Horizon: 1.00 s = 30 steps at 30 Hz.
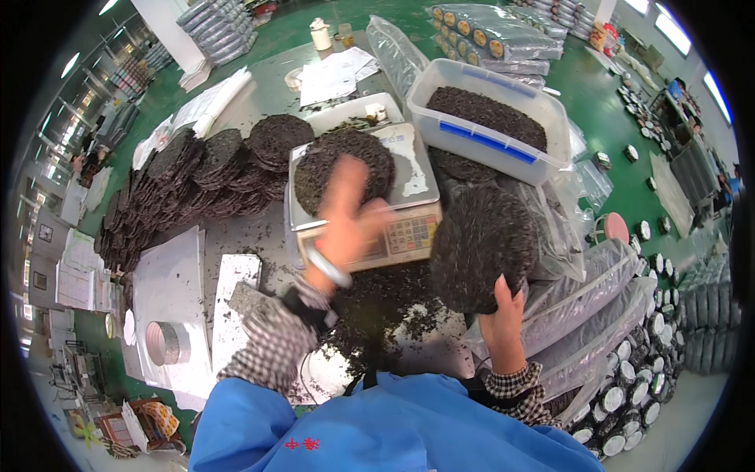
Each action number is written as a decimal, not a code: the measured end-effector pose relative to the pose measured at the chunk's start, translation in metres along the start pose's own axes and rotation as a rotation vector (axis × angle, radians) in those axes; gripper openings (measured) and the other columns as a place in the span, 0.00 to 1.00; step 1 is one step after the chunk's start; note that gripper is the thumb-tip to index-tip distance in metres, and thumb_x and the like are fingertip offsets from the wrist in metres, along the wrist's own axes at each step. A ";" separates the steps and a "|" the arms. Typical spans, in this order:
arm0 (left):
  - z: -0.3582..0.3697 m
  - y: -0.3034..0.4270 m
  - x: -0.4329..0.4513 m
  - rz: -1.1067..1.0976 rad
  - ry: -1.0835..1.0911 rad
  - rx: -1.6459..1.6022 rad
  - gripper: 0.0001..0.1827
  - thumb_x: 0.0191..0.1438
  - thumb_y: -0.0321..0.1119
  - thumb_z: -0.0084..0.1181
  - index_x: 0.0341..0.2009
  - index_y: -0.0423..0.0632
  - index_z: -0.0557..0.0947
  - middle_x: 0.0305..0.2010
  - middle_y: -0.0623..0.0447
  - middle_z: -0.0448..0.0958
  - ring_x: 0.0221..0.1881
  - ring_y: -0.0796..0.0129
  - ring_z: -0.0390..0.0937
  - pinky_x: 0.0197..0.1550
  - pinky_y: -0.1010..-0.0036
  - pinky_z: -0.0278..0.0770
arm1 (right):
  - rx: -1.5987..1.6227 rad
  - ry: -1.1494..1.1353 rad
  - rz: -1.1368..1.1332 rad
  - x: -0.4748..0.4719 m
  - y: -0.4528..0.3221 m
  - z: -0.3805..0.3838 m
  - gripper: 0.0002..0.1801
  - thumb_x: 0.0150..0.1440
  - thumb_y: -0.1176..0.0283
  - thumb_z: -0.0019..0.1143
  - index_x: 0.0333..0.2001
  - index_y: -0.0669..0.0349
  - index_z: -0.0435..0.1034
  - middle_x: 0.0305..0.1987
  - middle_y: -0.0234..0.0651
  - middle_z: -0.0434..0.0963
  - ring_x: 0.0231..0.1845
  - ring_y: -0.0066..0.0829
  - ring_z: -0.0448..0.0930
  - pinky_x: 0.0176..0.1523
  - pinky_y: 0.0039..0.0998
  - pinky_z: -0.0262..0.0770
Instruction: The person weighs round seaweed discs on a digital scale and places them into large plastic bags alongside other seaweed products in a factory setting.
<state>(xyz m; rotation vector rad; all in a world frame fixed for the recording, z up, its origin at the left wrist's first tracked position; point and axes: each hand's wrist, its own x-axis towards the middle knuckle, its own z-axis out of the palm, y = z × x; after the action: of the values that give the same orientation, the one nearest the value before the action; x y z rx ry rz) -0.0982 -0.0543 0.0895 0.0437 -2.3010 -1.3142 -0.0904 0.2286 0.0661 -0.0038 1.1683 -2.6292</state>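
My right hand [504,327] grips the lower edge of a round, dark cake of what looks like dried seaweed [481,248], holding it tilted up to the right of the scale. The thumb lies across its near face. My left hand [348,218], blurred by motion, is over the digital scale [422,165] with thumb and fingers apart. It partly covers another round dark cake [315,171] on the scale's metal pan; whether it touches this cake I cannot tell. The hand also hides part of the keypad and display.
Stacked dark cakes [224,159] line the table's left side. A clear plastic bin [489,135] of dark flakes stands behind right. Dark crumbs [377,318] litter the table in front of the scale. Filled plastic sleeves [578,301] lie at right; a tape roll [162,343] sits front left.
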 end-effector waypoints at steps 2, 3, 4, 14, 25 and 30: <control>0.037 0.050 -0.056 0.102 -0.604 0.010 0.57 0.41 0.43 0.72 0.68 0.38 0.51 0.73 0.35 0.43 0.73 0.48 0.44 0.71 0.62 0.47 | -0.147 -0.144 0.031 -0.015 0.025 -0.008 0.30 0.61 0.71 0.51 0.64 0.65 0.52 0.63 0.40 0.64 0.63 0.33 0.68 0.63 0.35 0.67; 0.057 0.062 -0.080 0.170 -0.635 0.009 0.58 0.41 0.40 0.72 0.69 0.39 0.49 0.73 0.35 0.42 0.74 0.50 0.41 0.71 0.62 0.46 | -0.098 -0.141 0.093 -0.019 0.028 -0.006 0.33 0.59 0.70 0.54 0.64 0.66 0.52 0.64 0.39 0.63 0.63 0.31 0.67 0.63 0.33 0.67; 0.070 0.066 -0.094 0.073 -0.502 -0.174 0.54 0.44 0.41 0.70 0.69 0.39 0.51 0.73 0.36 0.45 0.74 0.50 0.43 0.70 0.62 0.47 | -0.046 -0.137 0.153 -0.023 0.031 -0.005 0.35 0.57 0.69 0.58 0.64 0.66 0.52 0.64 0.38 0.62 0.63 0.30 0.67 0.63 0.31 0.66; 0.019 0.029 -0.099 -0.433 0.531 -0.629 0.15 0.65 0.38 0.47 0.46 0.39 0.75 0.40 0.55 0.75 0.38 0.74 0.71 0.40 0.76 0.72 | -0.125 0.288 0.082 0.004 0.000 -0.017 0.20 0.59 0.67 0.56 0.54 0.61 0.66 0.52 0.37 0.75 0.51 0.34 0.76 0.55 0.36 0.74; 0.032 0.032 -0.115 -0.437 0.331 -0.780 0.17 0.65 0.28 0.43 0.57 0.41 0.71 0.56 0.48 0.73 0.53 0.66 0.73 0.56 0.71 0.72 | -0.238 0.100 0.025 0.011 0.014 0.001 0.12 0.55 0.76 0.61 0.43 0.60 0.70 0.38 0.24 0.75 0.36 0.14 0.72 0.41 0.17 0.68; 0.008 0.078 -0.083 0.112 0.246 0.068 0.15 0.55 0.23 0.56 0.48 0.41 0.79 0.49 0.48 0.75 0.51 0.63 0.73 0.50 0.71 0.74 | -0.845 0.052 -0.130 -0.002 -0.021 0.021 0.09 0.51 0.77 0.65 0.34 0.69 0.72 0.27 0.26 0.76 0.29 0.11 0.71 0.32 0.18 0.69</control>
<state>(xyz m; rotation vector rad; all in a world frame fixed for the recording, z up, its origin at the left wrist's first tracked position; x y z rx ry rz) -0.0126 0.0154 0.1171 0.0920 -2.1072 -1.1089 -0.0916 0.2275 0.0956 -0.1760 2.2522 -2.0306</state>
